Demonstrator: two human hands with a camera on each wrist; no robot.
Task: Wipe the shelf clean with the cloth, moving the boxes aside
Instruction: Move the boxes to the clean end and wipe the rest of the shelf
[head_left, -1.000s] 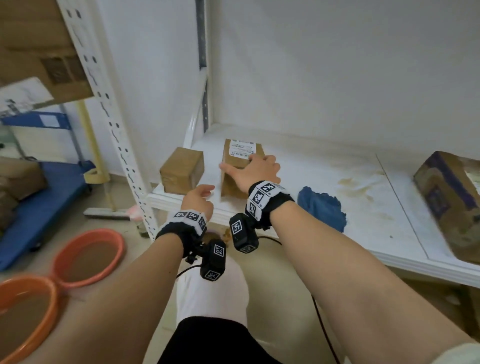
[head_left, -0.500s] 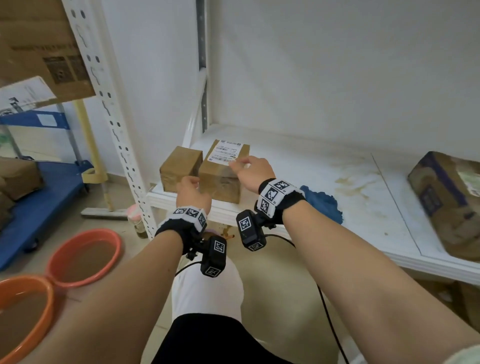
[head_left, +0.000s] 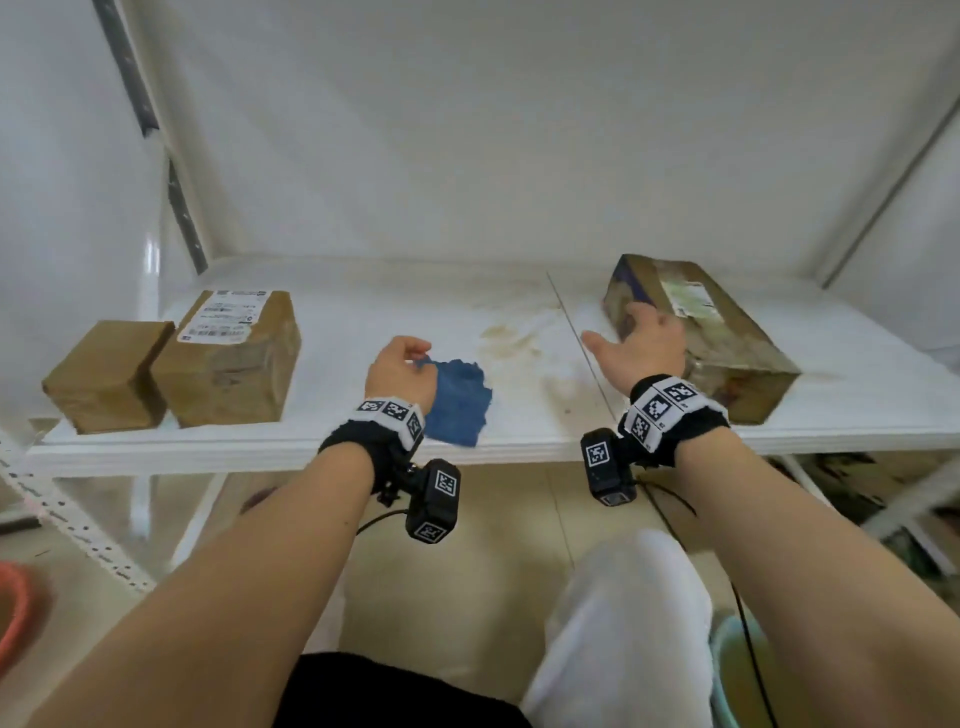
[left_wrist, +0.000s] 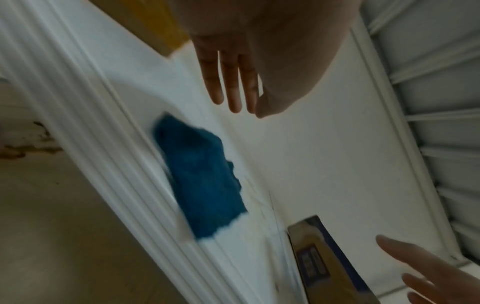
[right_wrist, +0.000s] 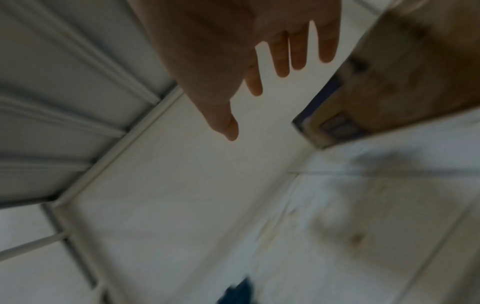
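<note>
Both hands empty and spread: left hand (head_left: 400, 371) above the cloth (head_left: 460, 400) at the shelf (head_left: 363, 447) front edge, right hand (head_left: 641, 345) beside the right-of-frame box (head_left: 727, 332).

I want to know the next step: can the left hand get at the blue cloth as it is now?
Probably yes. The left hand hangs open beside the blue cloth, with nothing between them.
</note>
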